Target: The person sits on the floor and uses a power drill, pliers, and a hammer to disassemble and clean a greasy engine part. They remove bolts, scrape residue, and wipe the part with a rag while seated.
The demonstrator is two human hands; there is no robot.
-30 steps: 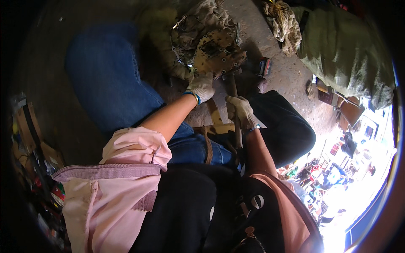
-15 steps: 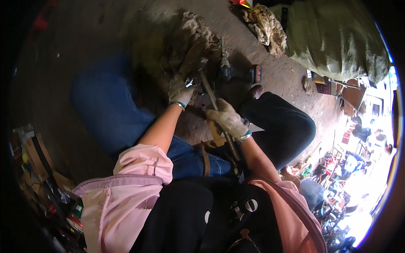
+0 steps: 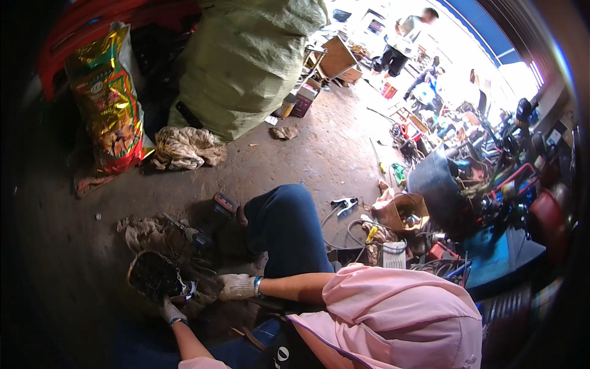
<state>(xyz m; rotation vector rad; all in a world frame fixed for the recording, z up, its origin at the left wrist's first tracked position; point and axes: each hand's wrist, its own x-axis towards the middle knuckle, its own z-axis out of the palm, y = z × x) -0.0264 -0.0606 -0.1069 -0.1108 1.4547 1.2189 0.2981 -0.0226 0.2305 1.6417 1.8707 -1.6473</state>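
My left hand [image 3: 171, 312], in a pale work glove, is closed at the lower edge of a dark, hollow-looking part [image 3: 150, 278] with a lighter rim. A small shiny metal piece [image 3: 187, 288] shows just beside its fingers; what they grip is hidden. To the right, my right hand [image 3: 238, 286], also gloved, is closed low above the floor, and its contents cannot be made out in the shadow. A cordless power drill [image 3: 195, 236] lies beyond both hands, with a battery pack [image 3: 225, 203] farther off near my bent knee.
A crumpled cloth [image 3: 187, 148], a shiny gold and red bag [image 3: 107, 101] and a big green sack [image 3: 246, 67] stand at the back. To the right are a cardboard box [image 3: 401, 212], a clamp with cable [image 3: 345, 204] and a heap of parts. A person [image 3: 413, 37] is far off.
My view has swung to the right, so hands and drill sit lower left. The hammer that was in my right hand is no longer discernible. The dark hollow part now shows clearly.
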